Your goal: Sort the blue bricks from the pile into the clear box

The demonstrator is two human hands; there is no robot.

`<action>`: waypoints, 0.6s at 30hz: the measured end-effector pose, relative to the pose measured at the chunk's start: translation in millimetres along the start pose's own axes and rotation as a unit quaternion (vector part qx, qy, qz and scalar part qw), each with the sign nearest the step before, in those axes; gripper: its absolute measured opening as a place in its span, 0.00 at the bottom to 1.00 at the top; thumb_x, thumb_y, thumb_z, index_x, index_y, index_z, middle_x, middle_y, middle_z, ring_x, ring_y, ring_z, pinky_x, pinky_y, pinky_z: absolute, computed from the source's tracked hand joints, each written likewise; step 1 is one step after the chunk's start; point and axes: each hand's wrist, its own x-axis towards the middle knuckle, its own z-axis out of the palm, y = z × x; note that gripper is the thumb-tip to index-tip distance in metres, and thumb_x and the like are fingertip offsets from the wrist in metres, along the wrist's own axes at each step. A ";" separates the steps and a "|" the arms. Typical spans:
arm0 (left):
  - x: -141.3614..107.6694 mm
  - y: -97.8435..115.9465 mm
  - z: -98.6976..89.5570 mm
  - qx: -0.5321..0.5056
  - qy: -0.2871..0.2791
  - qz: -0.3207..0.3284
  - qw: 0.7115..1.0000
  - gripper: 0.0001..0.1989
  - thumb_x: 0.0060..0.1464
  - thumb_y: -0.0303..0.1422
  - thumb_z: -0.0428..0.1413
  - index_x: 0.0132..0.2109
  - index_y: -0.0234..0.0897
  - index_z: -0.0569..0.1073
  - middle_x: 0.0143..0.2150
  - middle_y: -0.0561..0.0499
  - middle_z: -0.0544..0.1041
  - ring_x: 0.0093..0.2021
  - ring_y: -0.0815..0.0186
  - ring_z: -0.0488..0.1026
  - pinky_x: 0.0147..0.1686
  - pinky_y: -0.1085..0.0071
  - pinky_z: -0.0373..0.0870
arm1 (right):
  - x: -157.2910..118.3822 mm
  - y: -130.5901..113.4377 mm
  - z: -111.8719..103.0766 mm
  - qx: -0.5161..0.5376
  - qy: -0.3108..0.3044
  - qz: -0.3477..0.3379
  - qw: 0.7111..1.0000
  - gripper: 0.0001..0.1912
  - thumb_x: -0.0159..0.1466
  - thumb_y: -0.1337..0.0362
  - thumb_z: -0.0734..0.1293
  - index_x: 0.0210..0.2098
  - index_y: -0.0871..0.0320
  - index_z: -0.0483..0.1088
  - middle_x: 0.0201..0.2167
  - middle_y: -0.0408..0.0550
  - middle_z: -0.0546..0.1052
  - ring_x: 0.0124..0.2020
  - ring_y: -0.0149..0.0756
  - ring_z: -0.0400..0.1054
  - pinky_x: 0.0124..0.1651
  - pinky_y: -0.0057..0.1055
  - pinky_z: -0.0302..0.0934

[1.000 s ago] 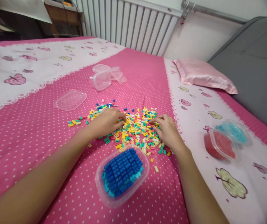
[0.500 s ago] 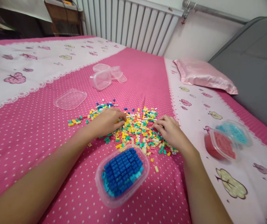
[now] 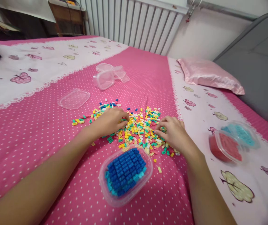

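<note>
Small mixed bricks (image 3: 137,128), yellow, green, white, red and a few blue, lie spread on the pink dotted bedsheet. My left hand (image 3: 111,121) rests over the left part of the spread, its fingers curled; whatever is between the fingertips is too small to make out. On the right side of the bricks is my right hand (image 3: 170,131), thumb and fingers bent towards each other near a small dark blue piece. Nearer to me stands a clear tub (image 3: 102,184) with dark blue bricks (image 3: 125,168) in neat rows and light blue ones along the edge.
Clear lids and an empty tub (image 3: 105,79) lie beyond the bricks, with another lid (image 3: 74,99) to the left. Tubs of red bricks (image 3: 227,147) and turquoise bricks (image 3: 240,132) stand at the right. Farther back are a pink pillow (image 3: 211,75) and a radiator (image 3: 136,25).
The whole view has shifted slightly, so things appear a little farther right. The thumb and fingers of my right hand look more apart. My left hand stays over the same bricks.
</note>
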 end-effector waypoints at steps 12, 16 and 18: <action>0.2 -0.6 0.8 -0.004 0.000 0.001 1.000 0.11 0.62 0.33 0.53 0.45 0.37 0.79 0.44 0.46 0.80 0.44 0.60 0.75 0.46 0.65 0.65 | -0.5 -7.3 -15.4 0.062 -0.001 -0.037 0.997 0.02 0.59 0.67 0.71 0.31 0.54 0.76 0.37 0.47 0.77 0.43 0.46 0.70 0.52 0.46 0.55; -0.7 0.4 2.1 -0.007 0.008 0.001 1.000 0.11 0.62 0.32 0.53 0.46 0.37 0.79 0.43 0.46 0.80 0.44 0.60 0.75 0.46 0.66 0.66 | -15.5 -39.6 -49.8 0.146 -0.022 -0.156 0.977 0.05 0.60 0.69 0.71 0.32 0.52 0.76 0.36 0.44 0.77 0.42 0.40 0.70 0.48 0.39 0.56; -1.3 1.7 2.4 -0.010 0.012 0.003 1.000 0.11 0.61 0.32 0.54 0.46 0.37 0.79 0.43 0.46 0.80 0.45 0.60 0.75 0.46 0.65 0.66 | -25.7 -61.0 -59.8 0.140 -0.052 -0.214 0.965 0.05 0.59 0.69 0.73 0.31 0.51 0.76 0.34 0.42 0.77 0.43 0.39 0.69 0.49 0.38 0.55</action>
